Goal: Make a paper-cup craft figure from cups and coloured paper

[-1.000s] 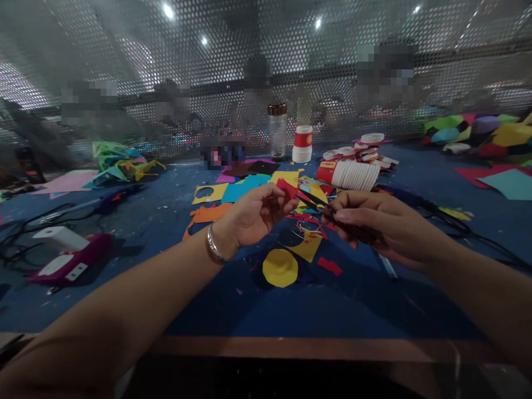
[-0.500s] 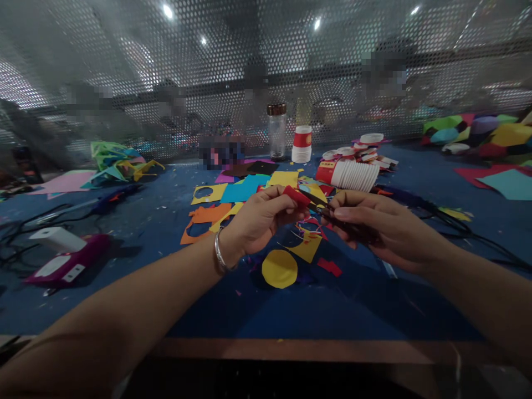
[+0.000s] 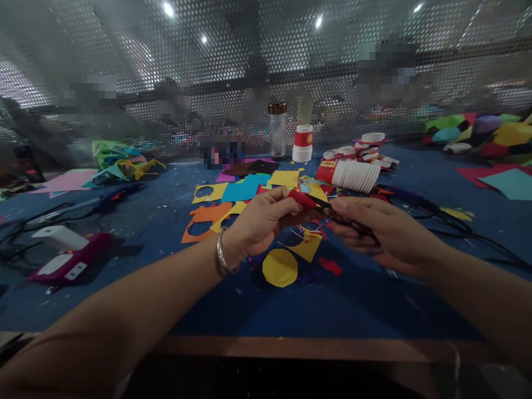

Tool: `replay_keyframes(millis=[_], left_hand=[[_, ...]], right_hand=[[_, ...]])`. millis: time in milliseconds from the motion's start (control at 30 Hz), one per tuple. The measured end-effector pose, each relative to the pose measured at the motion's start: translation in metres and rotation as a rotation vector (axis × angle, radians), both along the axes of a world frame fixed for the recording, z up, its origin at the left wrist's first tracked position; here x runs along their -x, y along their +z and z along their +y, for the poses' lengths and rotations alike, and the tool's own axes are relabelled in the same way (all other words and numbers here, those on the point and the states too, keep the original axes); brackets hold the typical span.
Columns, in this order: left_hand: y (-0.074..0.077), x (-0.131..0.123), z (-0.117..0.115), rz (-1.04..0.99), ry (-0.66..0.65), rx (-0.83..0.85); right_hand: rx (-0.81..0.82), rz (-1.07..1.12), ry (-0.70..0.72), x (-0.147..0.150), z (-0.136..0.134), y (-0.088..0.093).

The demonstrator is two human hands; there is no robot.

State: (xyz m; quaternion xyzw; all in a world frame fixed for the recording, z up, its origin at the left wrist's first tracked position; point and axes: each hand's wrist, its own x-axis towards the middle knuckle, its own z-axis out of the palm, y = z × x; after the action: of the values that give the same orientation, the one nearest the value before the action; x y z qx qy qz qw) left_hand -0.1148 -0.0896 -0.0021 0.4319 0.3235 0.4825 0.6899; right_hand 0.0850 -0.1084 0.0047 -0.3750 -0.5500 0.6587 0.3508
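Pinched in my left hand (image 3: pixel 264 221) is a small piece of red paper (image 3: pixel 302 199). My right hand (image 3: pixel 374 230) is closed round a pair of dark scissors (image 3: pixel 322 206), whose blades lie against the red paper's right side. Both hands hover above the blue tabletop. Beneath them lies a yellow paper disc (image 3: pixel 280 267), with a yellow offcut (image 3: pixel 310 246) just behind it and a red scrap (image 3: pixel 330 266) to its right. Fingers hide part of the scissor handles.
Coloured paper, including a blue sheet (image 3: pixel 245 188) and orange offcuts (image 3: pixel 208 216), covers the middle. Behind stand a glass bottle (image 3: pixel 278 133) and paper cups (image 3: pixel 302 144); another cup stack (image 3: pixel 355 175) lies sideways. A purple power strip (image 3: pixel 93 252) and cables sit left, more cables (image 3: pixel 453 221) right.
The scissors and my right fingers have shifted slightly, and the blades now lie closer along the red paper. The red piece has tilted a little in my left hand.
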Motion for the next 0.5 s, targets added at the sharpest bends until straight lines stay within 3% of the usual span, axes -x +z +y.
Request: replay_keyframes(millis=[500], left_hand=[[-0.0033, 0.0021, 0.003, 0.023, -0.023, 0.013]], right_hand=[[0.046, 0.009, -0.037, 0.0009, -0.0011, -0.0033]])
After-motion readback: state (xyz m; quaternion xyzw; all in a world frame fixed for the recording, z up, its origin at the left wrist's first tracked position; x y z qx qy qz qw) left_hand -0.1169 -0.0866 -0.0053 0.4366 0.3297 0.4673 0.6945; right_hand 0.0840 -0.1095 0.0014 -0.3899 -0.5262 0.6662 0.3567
